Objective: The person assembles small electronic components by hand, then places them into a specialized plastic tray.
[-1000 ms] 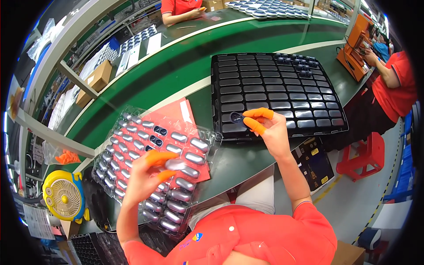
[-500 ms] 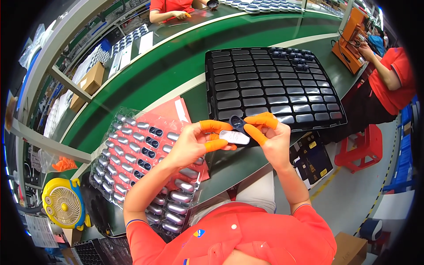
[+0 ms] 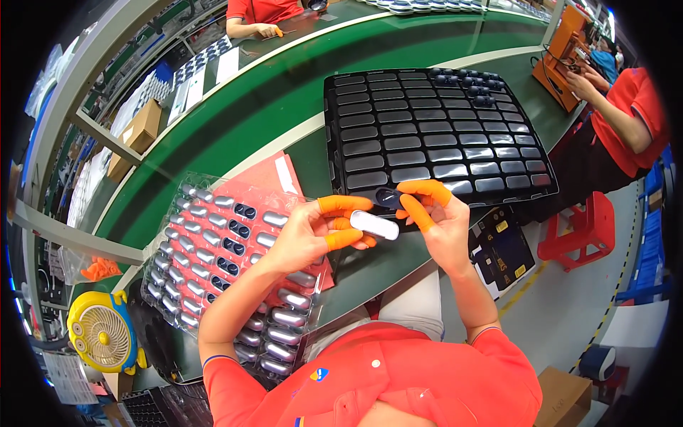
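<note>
My left hand [image 3: 313, 231], with orange finger cots, pinches a small white oval piece [image 3: 375, 225] by its left end. Just above and to the right, my right hand [image 3: 437, 213], also in orange cots, grips a dark navy oval part [image 3: 387, 198] with a recess in it. The two pieces are close together over the front edge of the bench; whether they touch is unclear. To my left lies a clear plastic tray [image 3: 186, 245] of silvery oval shells, several of its places holding dark two-holed parts [image 3: 233, 246]. Beyond my hands is a black compartment tray [image 3: 363, 162].
Several dark parts [image 3: 484, 91] sit in the black tray's far right corner. A pink sheet [image 3: 267, 174] lies under the clear tray. At the left stands a yellow fan [image 3: 104, 331]. A red stool [image 3: 580, 231] is at right. Co-workers work at an orange machine [image 3: 560, 53] and across the green conveyor [image 3: 299, 75].
The dark part and the white piece have moved slightly apart and turned, the white one now showing a brighter, plainer face. My view has shifted a little.
</note>
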The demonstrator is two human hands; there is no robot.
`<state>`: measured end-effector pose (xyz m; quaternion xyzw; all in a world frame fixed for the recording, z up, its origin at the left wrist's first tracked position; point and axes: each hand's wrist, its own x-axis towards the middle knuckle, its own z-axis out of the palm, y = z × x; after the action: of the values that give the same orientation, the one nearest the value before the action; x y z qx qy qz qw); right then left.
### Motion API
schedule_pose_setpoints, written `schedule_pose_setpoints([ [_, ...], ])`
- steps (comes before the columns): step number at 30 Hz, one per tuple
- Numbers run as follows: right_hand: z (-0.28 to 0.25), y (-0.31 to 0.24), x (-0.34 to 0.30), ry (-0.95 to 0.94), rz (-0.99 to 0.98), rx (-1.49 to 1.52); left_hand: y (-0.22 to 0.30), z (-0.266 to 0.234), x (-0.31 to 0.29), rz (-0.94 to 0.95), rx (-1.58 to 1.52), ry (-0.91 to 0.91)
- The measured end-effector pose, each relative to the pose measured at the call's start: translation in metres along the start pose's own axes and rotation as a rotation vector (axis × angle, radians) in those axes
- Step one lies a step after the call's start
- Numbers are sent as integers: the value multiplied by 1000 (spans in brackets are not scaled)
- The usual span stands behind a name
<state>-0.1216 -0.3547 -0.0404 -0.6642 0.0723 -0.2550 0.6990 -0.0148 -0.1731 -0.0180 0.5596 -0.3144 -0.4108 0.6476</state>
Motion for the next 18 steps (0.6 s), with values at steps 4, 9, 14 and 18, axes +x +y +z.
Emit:
schedule_pose_setpoints([
  [4,-9,4,7,-140,-55,27,2,9,-2,-4,3,-38],
  [9,0,6,9,-110,73,231,-4,14,-5,-79,167,-64],
  [14,-1,-5,4,-94,208,87,-2,12,-3,-67,126,-71],
  [18,-7,-5,6,-101,195,1,-3,5,-3,15,175,-9],
])
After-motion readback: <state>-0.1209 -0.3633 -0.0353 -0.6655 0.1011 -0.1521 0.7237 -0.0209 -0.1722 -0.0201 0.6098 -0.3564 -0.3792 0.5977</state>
